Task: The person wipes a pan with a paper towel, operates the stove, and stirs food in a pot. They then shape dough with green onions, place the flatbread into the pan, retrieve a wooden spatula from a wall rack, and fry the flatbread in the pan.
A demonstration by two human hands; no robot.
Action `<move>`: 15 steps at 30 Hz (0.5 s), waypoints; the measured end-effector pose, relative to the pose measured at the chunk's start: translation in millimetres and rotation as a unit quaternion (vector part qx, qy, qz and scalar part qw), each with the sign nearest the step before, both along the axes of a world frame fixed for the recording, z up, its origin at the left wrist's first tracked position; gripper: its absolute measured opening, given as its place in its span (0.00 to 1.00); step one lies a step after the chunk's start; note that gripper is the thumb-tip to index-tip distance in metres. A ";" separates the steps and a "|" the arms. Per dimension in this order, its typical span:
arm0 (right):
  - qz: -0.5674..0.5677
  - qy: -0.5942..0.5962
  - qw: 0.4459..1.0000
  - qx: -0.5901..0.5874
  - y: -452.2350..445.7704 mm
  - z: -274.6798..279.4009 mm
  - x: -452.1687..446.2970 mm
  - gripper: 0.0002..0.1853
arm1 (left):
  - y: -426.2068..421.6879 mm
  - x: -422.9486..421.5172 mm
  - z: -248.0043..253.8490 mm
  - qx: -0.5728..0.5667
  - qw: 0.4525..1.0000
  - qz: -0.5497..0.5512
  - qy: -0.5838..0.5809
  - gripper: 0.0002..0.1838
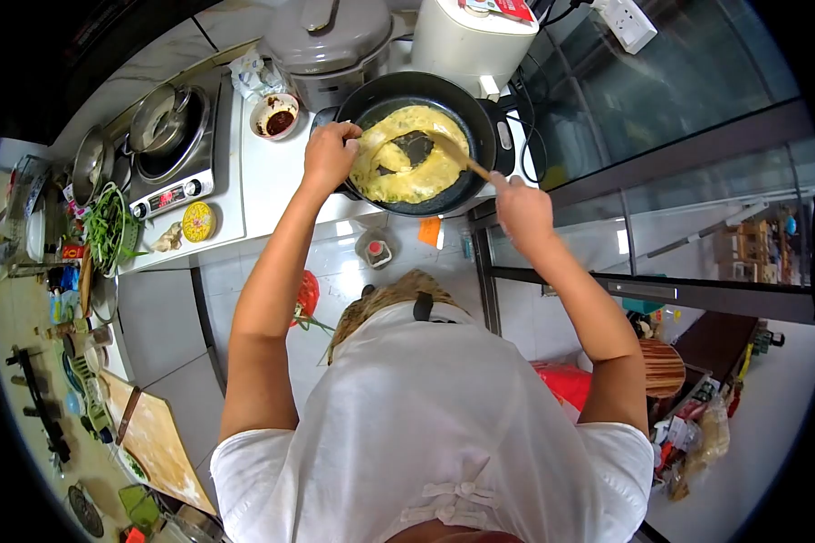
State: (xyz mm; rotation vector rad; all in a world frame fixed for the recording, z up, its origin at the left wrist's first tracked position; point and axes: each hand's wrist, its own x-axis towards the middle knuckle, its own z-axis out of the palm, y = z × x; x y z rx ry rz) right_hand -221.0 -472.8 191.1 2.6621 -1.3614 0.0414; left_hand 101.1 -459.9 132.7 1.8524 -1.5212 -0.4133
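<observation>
A black round pan [475, 107] sits on the white counter near its front edge. Inside lies a yellow, green-flecked coiled pancake [417, 188], with dark pan surface showing through its middle. My left hand [331, 156] is at the pan's left side, its fingers pinched at the pancake's edge; what lies between the fingertips is too small to make out. In my right hand [522, 210] is the handle of a wooden utensil [462, 157], closed in my fingers. Its far end touches the upper right part of the pancake.
Left of the pan is a bowl of dark red sauce [274, 117]. A grey cooker [326, 41] and a white appliance [466, 45] stand behind. Farther left are an induction stove [174, 193], a yellow round tin [198, 221] and leafy greens [106, 226]. A glass door stands right.
</observation>
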 end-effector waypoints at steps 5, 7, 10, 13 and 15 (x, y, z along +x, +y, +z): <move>0.089 0.004 0.996 0.007 13.8 -6.3 25.0 0.14 | 10.6 7.6 5.2 0.006 1.000 0.015 0.023 0.12; 0.107 0.006 0.994 -0.002 18.1 -6.8 32.9 0.12 | 15.4 12.4 0.2 -0.001 0.999 0.027 0.019 0.13; 0.136 -0.013 0.990 -0.031 22.8 -8.0 41.8 0.11 | 24.4 16.9 -3.1 0.006 0.999 0.044 0.027 0.13; 0.147 -0.020 0.988 -0.051 26.4 -12.9 51.8 0.09 | 32.7 21.4 -4.9 0.001 0.998 0.051 0.038 0.13; 0.137 -0.023 0.989 -0.054 22.6 -21.6 59.0 0.09 | 34.6 23.3 -5.0 -0.020 0.998 0.048 0.038 0.13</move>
